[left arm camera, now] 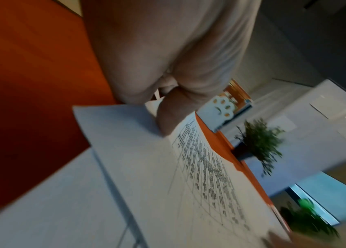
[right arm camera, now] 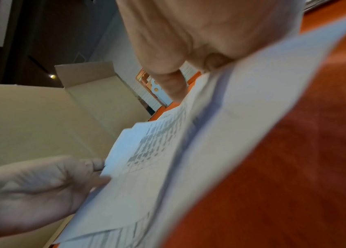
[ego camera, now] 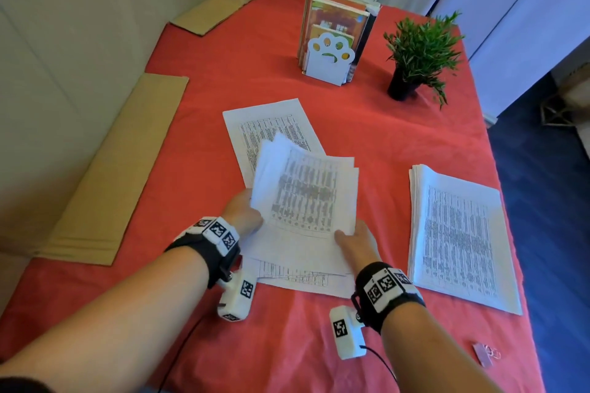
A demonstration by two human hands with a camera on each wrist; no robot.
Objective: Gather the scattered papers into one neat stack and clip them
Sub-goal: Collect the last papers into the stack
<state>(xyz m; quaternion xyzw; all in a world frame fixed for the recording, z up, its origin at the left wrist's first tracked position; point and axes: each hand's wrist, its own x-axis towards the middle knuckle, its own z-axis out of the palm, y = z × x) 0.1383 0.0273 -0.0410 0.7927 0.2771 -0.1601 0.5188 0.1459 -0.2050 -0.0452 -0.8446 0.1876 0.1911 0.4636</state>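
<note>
Both hands hold a loose bundle of printed sheets (ego camera: 306, 195) just above the red tablecloth. My left hand (ego camera: 244, 215) grips the bundle's left edge, thumb on top (left arm camera: 168, 115). My right hand (ego camera: 356, 241) pinches its near right corner, thumb lying on the paper (right arm camera: 174, 89). The bundle's edges are uneven and fanned. One printed sheet (ego camera: 271, 128) lies flat beyond it, and another sheet (ego camera: 303, 281) lies beneath, near the wrists. A thick neat stack of papers (ego camera: 459, 236) rests to the right. A binder clip (ego camera: 485, 356) sits at the near right of the table.
A paw-shaped book stand with books (ego camera: 332, 51) stands at the back centre. A small potted plant (ego camera: 418, 57) is to its right. Flattened cardboard pieces (ego camera: 118, 169) lie along the table's left edge. The table's right edge drops to a blue floor (ego camera: 549, 233).
</note>
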